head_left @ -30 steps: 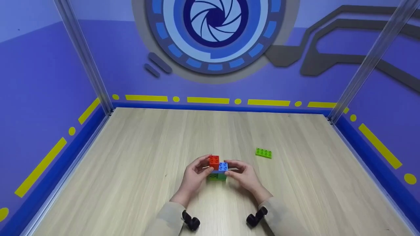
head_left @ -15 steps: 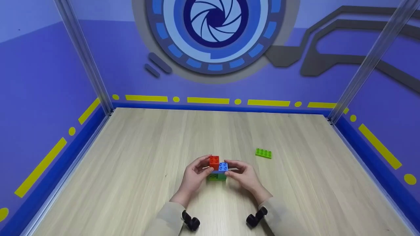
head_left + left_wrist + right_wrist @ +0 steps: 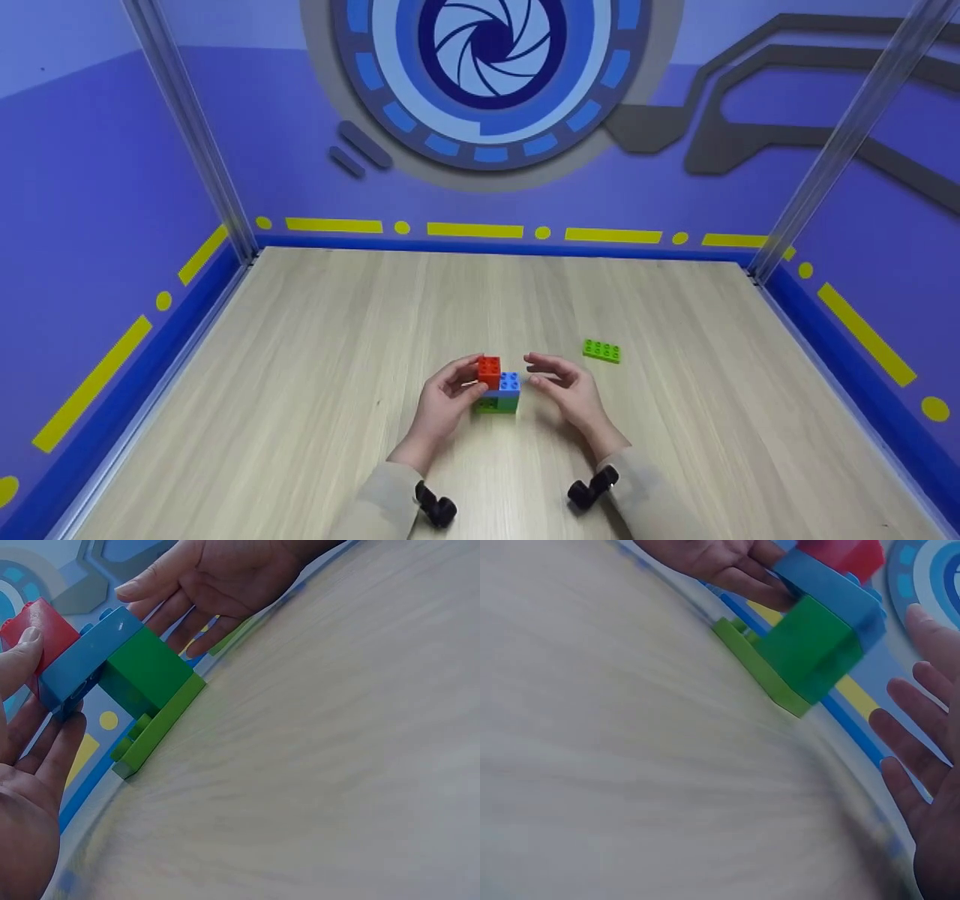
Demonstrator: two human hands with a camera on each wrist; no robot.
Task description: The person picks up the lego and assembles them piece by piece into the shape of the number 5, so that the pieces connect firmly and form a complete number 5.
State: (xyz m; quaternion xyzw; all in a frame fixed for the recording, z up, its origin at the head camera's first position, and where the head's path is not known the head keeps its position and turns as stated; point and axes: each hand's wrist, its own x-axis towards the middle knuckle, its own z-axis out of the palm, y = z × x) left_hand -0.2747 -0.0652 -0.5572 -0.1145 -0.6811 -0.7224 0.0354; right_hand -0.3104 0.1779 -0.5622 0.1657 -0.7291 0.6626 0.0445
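Observation:
A small stack of toy building bricks stands on the table (image 3: 337, 360) in front of me. Its base is a thin light green brick (image 3: 163, 727), with a dark green brick (image 3: 154, 669) on the right part of it. Across the top lies a blue brick (image 3: 510, 382), overhanging to the left, and a red brick (image 3: 489, 371) sits on its left half. My left hand (image 3: 444, 403) pinches the red brick, thumb on the near side, with other fingers touching the blue brick's overhanging end. Just right of the stack, my right hand (image 3: 571, 391) is apart from it, fingers loosely extended.
A loose thin light green brick (image 3: 602, 351) lies beyond my right hand, to the right of the stack. Blue-purple panels (image 3: 480, 202) wall the table at the back and both sides. Black cameras (image 3: 592, 487) sit at my wrists.
My right hand has let go of the blue brick and moved a little to the right, its fingers spreading. The left hand and the stack have stayed in place.

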